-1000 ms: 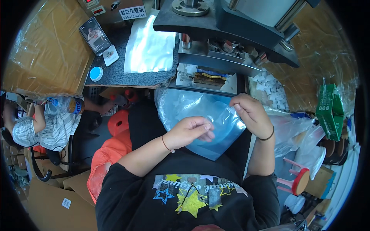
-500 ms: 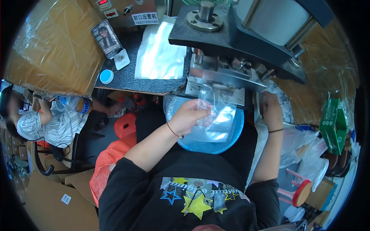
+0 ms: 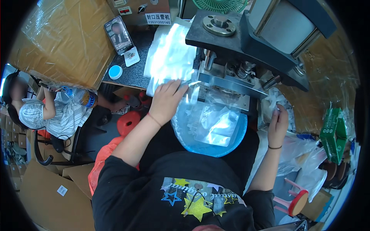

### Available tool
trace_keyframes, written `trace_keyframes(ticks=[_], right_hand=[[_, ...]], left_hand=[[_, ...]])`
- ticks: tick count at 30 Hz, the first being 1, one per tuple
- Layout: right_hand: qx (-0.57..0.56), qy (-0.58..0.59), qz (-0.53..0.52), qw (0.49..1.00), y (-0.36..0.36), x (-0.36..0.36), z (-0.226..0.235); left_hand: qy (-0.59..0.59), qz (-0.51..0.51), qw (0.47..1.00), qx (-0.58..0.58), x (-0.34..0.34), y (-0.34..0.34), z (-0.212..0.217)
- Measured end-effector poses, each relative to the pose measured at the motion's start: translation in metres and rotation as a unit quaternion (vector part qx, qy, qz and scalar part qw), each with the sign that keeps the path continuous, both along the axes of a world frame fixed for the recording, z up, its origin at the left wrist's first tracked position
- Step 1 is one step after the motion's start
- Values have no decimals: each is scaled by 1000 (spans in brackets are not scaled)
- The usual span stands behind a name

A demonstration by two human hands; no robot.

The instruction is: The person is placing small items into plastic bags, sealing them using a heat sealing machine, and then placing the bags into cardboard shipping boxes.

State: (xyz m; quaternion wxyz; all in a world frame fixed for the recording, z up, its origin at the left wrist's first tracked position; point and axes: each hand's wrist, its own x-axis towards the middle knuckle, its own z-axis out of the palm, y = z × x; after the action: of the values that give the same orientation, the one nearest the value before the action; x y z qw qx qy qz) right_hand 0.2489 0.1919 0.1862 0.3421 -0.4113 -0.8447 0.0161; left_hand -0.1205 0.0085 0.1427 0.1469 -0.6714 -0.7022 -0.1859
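My left hand [image 3: 168, 99] grips the upper edge of a clear plastic bag [image 3: 217, 115] and holds it against the front of a dark sealing press [image 3: 246, 42]. The bag hangs down over a blue basin [image 3: 210, 148] on my lap, which holds more clear bags. My right hand [image 3: 278, 122] reaches to the right of the press, its fingers on a heap of crumpled clear bags [image 3: 274, 99]. A stack of flat silvery bags [image 3: 169, 57] lies on the dark bench just left of the press.
A phone [image 3: 118, 34] on a stand and a small blue-rimmed lid [image 3: 115, 71] sit on the bench. Another person [image 3: 46, 109] sits at left on a chair. Wrapped cardboard [image 3: 65, 38], a green box [image 3: 335, 133] and a pink stool [image 3: 296, 198] surround me.
My left hand has lifted the clear bag from my lap up to the press. My right hand has let go of the bag and moved right to the heap of bags.
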Motion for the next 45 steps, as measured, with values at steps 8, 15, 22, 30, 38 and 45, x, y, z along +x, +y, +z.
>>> trace_keyframes(ticks=[8,15,22,30,38,45], right_hand=[[-151,64,278,946,-59,-65,29],[-193,120,304,925,-60,-88,53],[-218,82,281,931,-54,-60,51],[-185,-13,303,935,-41,-56,53],[-36,-113,48,992,14,-25,34],[-86,-138,27,986,31,-11,1]], left_hand=[[-590,-60,804,-37,52,-23,25],[-682,-134,701,-161,99,-15,21],[-770,-202,554,-244,125,-7,13],[-820,-185,444,-310,129,-2,17],[-827,-124,449,-316,117,12,12],[-868,-96,429,-230,75,50,11]])
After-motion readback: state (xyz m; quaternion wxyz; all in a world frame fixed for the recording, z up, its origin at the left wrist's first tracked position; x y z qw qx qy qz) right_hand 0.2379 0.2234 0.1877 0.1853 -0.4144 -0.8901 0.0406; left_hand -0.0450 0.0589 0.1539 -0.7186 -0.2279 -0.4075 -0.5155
